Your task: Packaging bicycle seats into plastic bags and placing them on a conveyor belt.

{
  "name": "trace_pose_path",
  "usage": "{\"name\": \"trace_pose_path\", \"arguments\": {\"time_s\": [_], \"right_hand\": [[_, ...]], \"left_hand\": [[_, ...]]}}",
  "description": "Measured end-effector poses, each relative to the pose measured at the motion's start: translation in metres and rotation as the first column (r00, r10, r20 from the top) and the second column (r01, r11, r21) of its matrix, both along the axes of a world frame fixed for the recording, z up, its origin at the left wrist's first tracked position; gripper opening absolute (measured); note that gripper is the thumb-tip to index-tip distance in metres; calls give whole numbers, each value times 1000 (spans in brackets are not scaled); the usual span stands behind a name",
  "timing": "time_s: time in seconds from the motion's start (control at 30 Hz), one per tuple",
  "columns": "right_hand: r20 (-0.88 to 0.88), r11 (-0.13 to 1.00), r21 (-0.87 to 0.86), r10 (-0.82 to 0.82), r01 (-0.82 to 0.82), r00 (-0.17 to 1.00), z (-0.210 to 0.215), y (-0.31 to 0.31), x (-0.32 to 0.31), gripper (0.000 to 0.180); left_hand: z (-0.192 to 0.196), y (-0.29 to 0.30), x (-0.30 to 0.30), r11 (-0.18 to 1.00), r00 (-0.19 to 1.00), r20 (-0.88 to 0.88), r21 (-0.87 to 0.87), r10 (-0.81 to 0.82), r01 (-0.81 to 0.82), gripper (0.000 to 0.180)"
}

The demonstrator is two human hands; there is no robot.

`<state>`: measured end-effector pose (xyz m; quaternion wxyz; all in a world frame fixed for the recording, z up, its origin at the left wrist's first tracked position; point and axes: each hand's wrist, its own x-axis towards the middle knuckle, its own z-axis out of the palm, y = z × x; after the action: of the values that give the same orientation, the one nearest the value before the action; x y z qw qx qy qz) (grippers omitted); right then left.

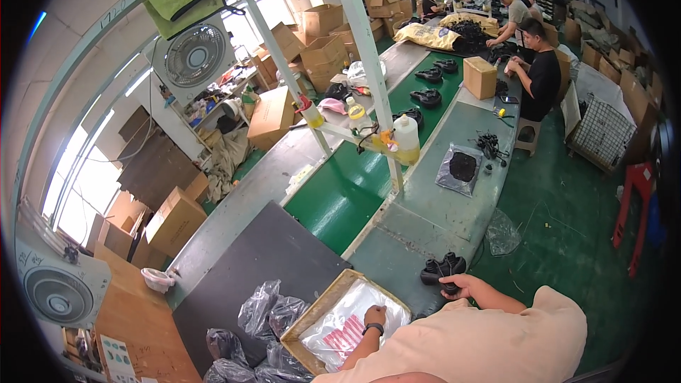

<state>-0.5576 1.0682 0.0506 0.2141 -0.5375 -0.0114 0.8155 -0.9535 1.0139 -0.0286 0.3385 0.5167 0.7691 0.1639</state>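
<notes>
My right hand (460, 286) grips a black bicycle saddle (443, 267) at the near right edge of the bench. Its fingers are wrapped round the near end of the saddle. In an open cardboard box (345, 280) lies a stack of clear plastic bags (344, 333) with red print. My left hand (374, 315), a dark band on its wrist, is over these bags with the fingers bent together on the top one. Left of the box, several dark items wrapped in clear plastic (266, 312) are heaped on a dark grey board (262, 262).
Several black saddles (427, 96) sit along the green conveyor belt (340, 198). A metal post (365, 50) carrying bottles (406, 138) rises beside it. Black small parts (463, 167) lie on a bag up the bench. A co-worker (535, 71) sits farther along, near a carton (479, 76).
</notes>
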Motion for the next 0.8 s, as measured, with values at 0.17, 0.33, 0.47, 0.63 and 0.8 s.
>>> {"name": "trace_pose_path", "arguments": {"time_s": [0.17, 0.33, 0.47, 0.63, 0.8], "right_hand": [[-75, 991, -85, -105, 99, 992, -2, 11, -7, 52], [-52, 990, -129, 55, -61, 997, -9, 24, 5, 49], [-24, 981, -91, 172, -173, 985, -21, 30, 16, 39], [230, 961, -42, 275, -273, 934, -14, 20, 14, 44], [639, 810, 36, 432, -585, 637, -7, 24, -9, 75]], "left_hand": [[-5, -7, -42, 994, 996, 72, 103, -43, 35, 32], [13, -39, -73, 944, 871, 467, 194, 151, -267, 27], [28, -77, -101, 946, 842, 502, 127, 197, -297, 34], [127, -84, -69, 444, 161, 659, -287, 735, -849, 46], [34, -130, -144, 816, 817, 259, 146, 515, -560, 31]]}}
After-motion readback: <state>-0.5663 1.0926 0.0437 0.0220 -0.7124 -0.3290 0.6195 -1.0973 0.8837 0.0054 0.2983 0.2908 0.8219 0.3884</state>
